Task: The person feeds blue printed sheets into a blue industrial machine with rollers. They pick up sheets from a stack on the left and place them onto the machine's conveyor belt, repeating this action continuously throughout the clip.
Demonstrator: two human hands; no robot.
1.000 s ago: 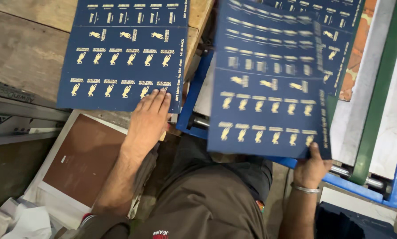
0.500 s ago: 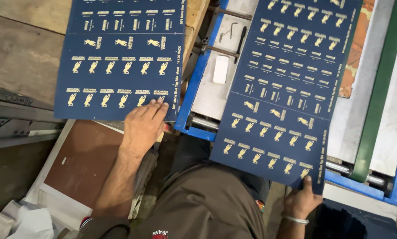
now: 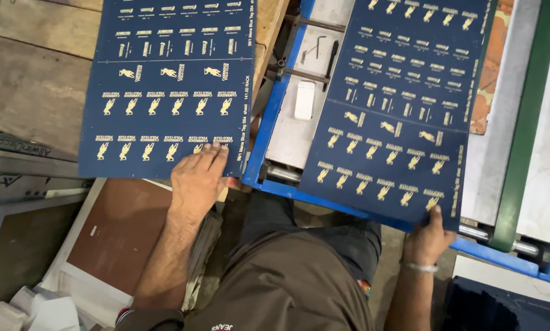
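The left hand (image 3: 195, 181) lies flat, fingers together, on the lower edge of a navy printed sheet (image 3: 165, 79) resting on the wooden table (image 3: 30, 92) at 10 o'clock. The right hand (image 3: 428, 239) pinches the bottom corner of a 2nd navy sheet (image 3: 397, 110), fingers clamped on it, tilted over the blue-framed machine (image 3: 269, 122) at 2 o'clock. A white block (image 3: 304, 100) sits between the 2 sheets.

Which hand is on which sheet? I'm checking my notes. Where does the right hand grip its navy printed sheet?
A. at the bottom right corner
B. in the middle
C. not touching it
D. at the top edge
A: the right hand pinches the bottom right corner of the navy sheet over the blue frame.
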